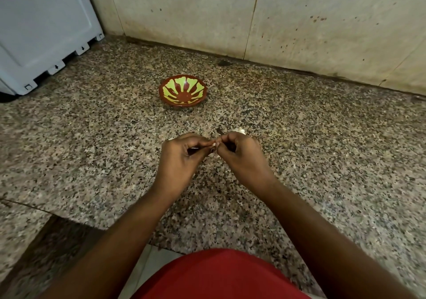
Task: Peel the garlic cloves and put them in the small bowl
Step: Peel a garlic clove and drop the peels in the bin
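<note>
Both hands (213, 147) pinching one garlic clove (214, 146), mid-peel; small bowl (183, 90) beyond my grip holds nothing yet.

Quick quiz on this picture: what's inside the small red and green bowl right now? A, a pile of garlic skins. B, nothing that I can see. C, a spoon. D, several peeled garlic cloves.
B: the small bowl shows only its red and green pattern, while the left hand and right hand pinch something small between their fingertips, nearer the camera than the bowl.
</note>
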